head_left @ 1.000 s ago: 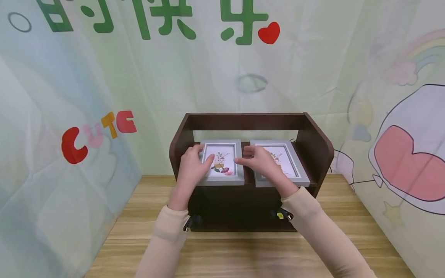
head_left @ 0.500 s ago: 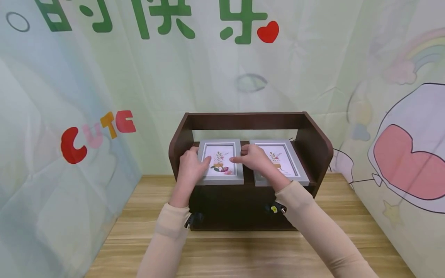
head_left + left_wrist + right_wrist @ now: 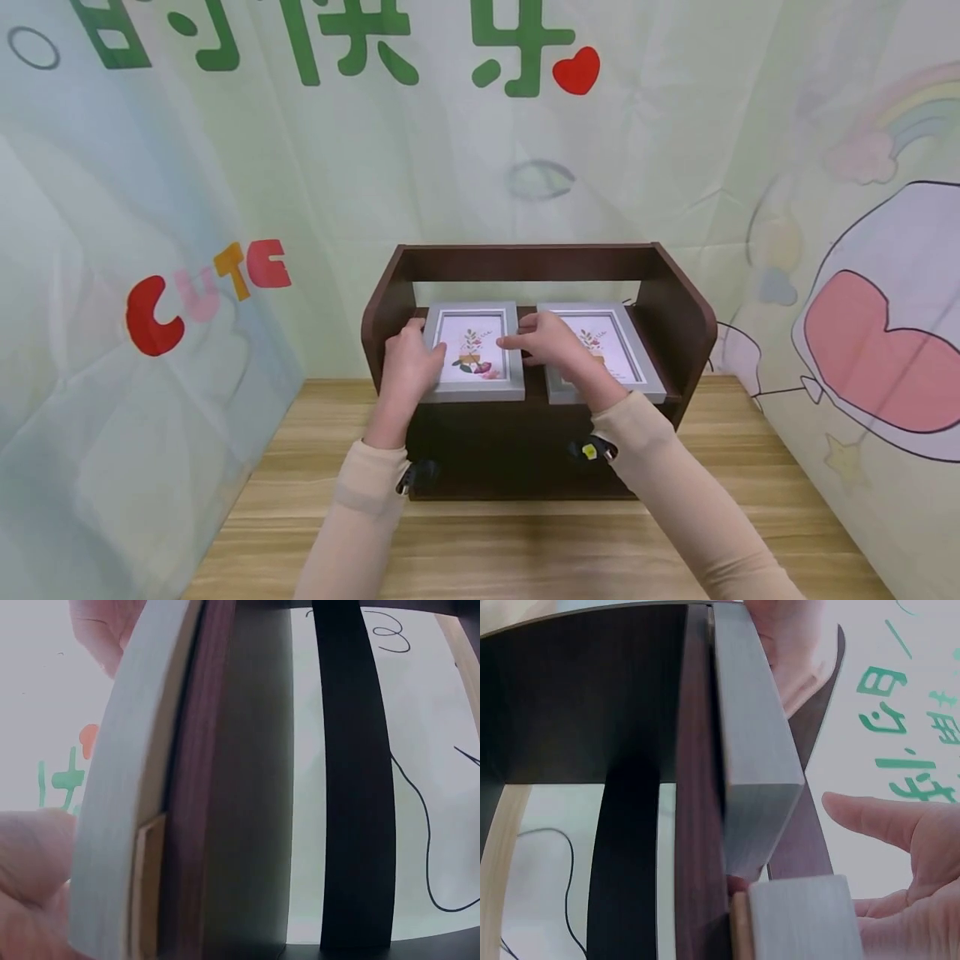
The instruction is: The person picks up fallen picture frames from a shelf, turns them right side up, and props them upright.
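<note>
Two grey picture frames with flower prints lie face up, side by side, on a dark brown shelf rack (image 3: 525,263). At the left frame (image 3: 471,354), my left hand (image 3: 408,362) rests along its outer side, thumb by the front border. My right hand (image 3: 558,343) reaches across the right frame (image 3: 613,343); its fingers are in the gap between the frames, partly hidden, against the left frame's inner side. In the right wrist view my right hand (image 3: 930,862) has its thumb extended, apart from the frame surface. The left wrist view shows the left frame (image 3: 120,787) edge-on.
The rack has upright side panels and a back rail, and it stands on a wood-grain table (image 3: 510,550). Printed cloth walls (image 3: 337,167) close in the back and both sides. A thin cable (image 3: 566,855) shows behind the rack.
My left thumb has shifted left, off the print towards the left frame's edge. My right hand has moved slightly left into the gap. The frames have not visibly moved.
</note>
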A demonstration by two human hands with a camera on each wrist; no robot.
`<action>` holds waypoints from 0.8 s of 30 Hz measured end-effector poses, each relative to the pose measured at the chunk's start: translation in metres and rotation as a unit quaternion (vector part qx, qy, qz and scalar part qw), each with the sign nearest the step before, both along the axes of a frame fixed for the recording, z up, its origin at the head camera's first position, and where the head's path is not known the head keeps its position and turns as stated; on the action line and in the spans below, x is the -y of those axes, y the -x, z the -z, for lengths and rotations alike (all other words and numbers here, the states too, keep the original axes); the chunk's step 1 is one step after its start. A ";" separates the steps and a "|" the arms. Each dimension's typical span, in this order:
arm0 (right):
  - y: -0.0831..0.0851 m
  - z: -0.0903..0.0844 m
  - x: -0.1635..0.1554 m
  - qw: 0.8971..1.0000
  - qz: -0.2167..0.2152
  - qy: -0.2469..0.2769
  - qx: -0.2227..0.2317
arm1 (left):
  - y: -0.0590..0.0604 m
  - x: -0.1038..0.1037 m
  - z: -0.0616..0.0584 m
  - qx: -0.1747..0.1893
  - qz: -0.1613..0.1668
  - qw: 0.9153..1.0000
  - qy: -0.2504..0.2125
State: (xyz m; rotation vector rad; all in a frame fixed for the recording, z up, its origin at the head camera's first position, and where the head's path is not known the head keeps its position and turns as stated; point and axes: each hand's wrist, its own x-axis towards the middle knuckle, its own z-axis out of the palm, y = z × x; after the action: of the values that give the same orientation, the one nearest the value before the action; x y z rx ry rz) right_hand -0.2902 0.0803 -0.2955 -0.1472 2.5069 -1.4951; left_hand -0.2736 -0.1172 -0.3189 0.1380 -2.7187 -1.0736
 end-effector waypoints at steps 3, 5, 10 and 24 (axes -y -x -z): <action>-0.001 -0.001 -0.001 1.000 0.001 0.018 0.012 | 0.000 0.000 0.001 -0.002 -0.007 1.000 -0.005; -0.001 -0.001 -0.001 1.000 0.002 0.028 0.015 | 0.000 0.000 0.002 -0.007 -0.010 1.000 -0.008; -0.002 -0.002 -0.001 0.999 0.009 0.035 0.002 | -0.001 -0.002 0.003 -0.027 -0.021 0.999 -0.021; -0.005 0.001 -0.002 0.997 0.038 0.044 -0.057 | -0.007 -0.004 0.005 -0.102 -0.037 0.991 -0.082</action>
State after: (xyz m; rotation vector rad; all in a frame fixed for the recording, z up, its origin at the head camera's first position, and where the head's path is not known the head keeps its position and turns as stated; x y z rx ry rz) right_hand -0.2855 0.0823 -0.2961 -0.1580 2.5614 -1.6742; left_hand -0.2664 -0.1132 -0.3238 0.1446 -2.4255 -1.2164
